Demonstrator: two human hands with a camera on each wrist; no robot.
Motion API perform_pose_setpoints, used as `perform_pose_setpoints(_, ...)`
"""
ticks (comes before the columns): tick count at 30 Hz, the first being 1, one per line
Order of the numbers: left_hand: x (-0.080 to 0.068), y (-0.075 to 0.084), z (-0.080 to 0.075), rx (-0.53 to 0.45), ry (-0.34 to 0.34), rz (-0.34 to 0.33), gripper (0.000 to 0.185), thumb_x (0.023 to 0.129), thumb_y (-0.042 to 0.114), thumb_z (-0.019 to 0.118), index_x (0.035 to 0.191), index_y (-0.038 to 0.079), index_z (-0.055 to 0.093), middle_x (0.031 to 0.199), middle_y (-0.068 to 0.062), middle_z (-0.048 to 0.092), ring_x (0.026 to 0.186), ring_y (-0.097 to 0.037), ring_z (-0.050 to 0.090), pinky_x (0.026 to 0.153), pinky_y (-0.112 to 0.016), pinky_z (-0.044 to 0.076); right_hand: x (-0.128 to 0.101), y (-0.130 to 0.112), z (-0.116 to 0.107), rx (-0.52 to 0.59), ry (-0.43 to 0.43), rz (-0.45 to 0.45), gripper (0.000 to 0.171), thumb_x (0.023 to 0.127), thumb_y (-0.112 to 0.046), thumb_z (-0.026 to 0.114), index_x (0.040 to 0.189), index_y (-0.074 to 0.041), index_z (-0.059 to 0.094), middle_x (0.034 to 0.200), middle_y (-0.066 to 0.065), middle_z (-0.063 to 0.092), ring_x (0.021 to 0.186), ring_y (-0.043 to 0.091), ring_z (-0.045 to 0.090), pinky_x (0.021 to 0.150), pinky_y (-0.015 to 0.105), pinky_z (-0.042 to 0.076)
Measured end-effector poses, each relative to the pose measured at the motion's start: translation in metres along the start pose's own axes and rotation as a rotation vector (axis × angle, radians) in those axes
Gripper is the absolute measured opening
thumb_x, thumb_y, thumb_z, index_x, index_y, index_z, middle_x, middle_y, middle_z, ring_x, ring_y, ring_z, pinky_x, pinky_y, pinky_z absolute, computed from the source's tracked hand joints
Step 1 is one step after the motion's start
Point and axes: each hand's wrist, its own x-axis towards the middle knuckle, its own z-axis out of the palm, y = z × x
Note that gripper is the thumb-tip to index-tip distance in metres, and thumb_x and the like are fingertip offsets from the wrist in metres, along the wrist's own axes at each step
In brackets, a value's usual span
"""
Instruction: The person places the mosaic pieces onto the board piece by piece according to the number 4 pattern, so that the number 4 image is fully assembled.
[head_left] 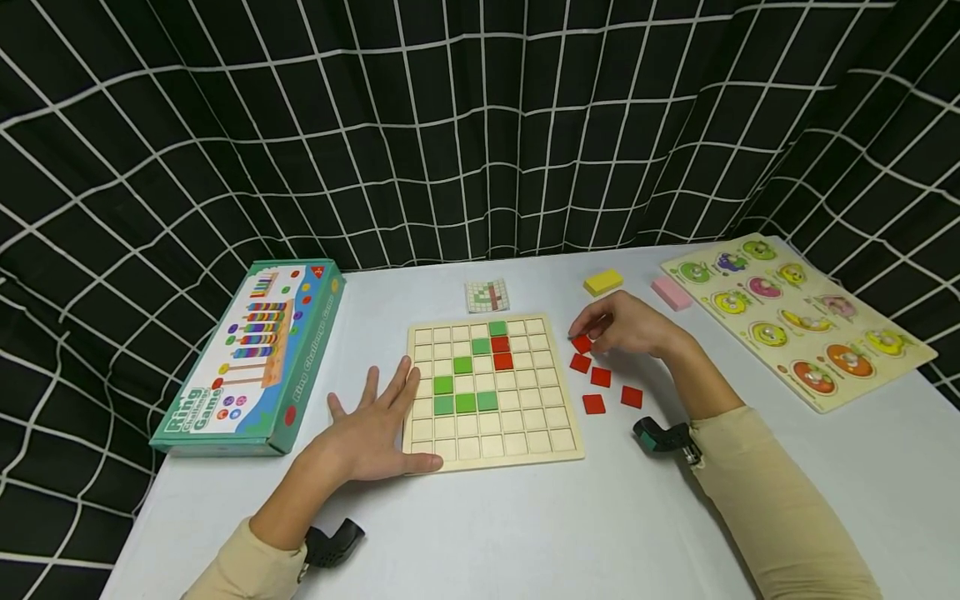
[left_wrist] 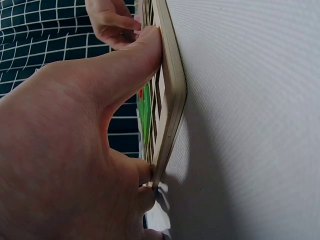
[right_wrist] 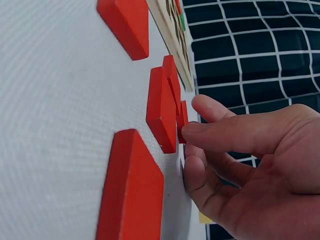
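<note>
A wooden grid board (head_left: 525, 421) lies flat on the table, with several green tiles (head_left: 466, 403) and two red tiles (head_left: 501, 351) in its cells. My left hand (head_left: 372, 432) rests spread along the board's left side. Its thumb lies on the near edge, as the left wrist view also shows (left_wrist: 75, 125). At the board's right, my right hand (head_left: 628, 323) pinches a red square tile (head_left: 582, 343) between thumb and fingers. In the right wrist view that tile (right_wrist: 182, 122) sits at the thumb tip, low over the table. Several loose red tiles (head_left: 600, 377) lie nearby.
A small pattern card (head_left: 487, 296) lies behind the board. A yellow block (head_left: 603, 282) and a pink block (head_left: 671, 293) lie at the back right. The fruit puzzle board (head_left: 802, 321) is at far right, a green game box (head_left: 251, 358) at left. Black gridded curtain (head_left: 480, 125) surrounds the table.
</note>
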Motion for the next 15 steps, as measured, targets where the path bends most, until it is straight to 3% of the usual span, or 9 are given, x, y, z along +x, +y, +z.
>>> perform_pose_setpoints(15, 0.0001, -0.0001, 0.0001, 0.000, -0.004, -0.001, 0.127, 0.080, 0.078, 0.069, 0.169, 0.012, 0.007, 0.177, -0.003, -0.005, 0.159, -0.050, -0.002, 0.099, -0.095, 0.003, 0.0019, 0.0017, 0.0005, -0.081, 0.011, -0.020, 0.032, 0.083, 0.012, 0.072, 0.111, -0.001, 0.079, 0.109, 0.014, 0.073, 0.095, 0.027, 0.060, 0.077, 0.025, 0.053)
